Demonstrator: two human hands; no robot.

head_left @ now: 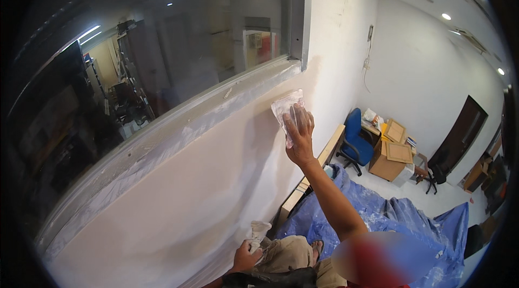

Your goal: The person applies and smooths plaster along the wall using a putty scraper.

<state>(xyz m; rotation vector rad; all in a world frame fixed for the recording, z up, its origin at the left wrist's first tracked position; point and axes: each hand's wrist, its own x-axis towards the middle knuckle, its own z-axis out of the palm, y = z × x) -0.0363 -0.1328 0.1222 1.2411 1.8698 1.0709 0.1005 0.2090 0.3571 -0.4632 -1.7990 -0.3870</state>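
My right hand [300, 128] is raised against the wall [216, 174], just below the window's corner. Its fingers press on a flat, roughly rectangular piece [282, 105], pale and smeared with white; whether it is a scraper or a sanding sheet I cannot tell. The wall there has a beige, matte coating with whiter patches. Low down, close to the wall, my left hand [246, 258] is closed round a crumpled-looking, whitish piece [260, 229], whose kind I cannot make out. My trousers and a sandalled foot show beside it.
Above the coated wall runs a white-smeared window ledge [178, 115] under dark glass. A wooden beam [294, 201] follows the wall's foot. Blue plastic sheeting [367, 196] covers floor on the right. Beyond are a blue office chair [358, 139], cardboard boxes [386, 161] and a dark door [459, 139].
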